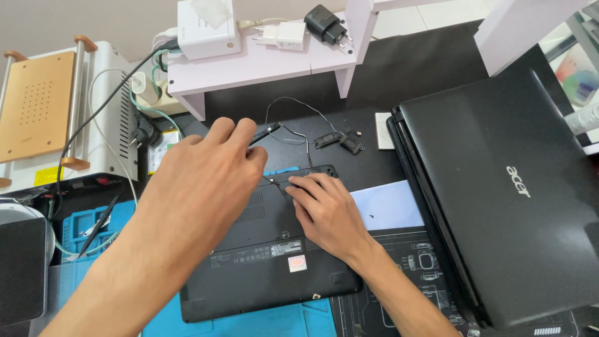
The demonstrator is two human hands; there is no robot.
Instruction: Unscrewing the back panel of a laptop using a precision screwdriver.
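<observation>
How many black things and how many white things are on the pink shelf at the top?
White box: 1
White charger: 1
Black charger: 1
White: 2, black: 1
Total on the pink shelf: 3

Electronics repair workshop, small bench type. Indicated by: black workbench (399, 81) with blue repair mat (249, 324) along the near edge; opened laptop base (268, 262) lying underside up at centre; stack of closed black laptops (505, 206) at the right edge; loose speaker modules with thin wires (340, 138) toward the back edge; screen-separator hot plate machine (56, 112) at the left edge; chargers and plug adapters (299, 30) on a pale raised shelf (262, 65) at the back.
</observation>
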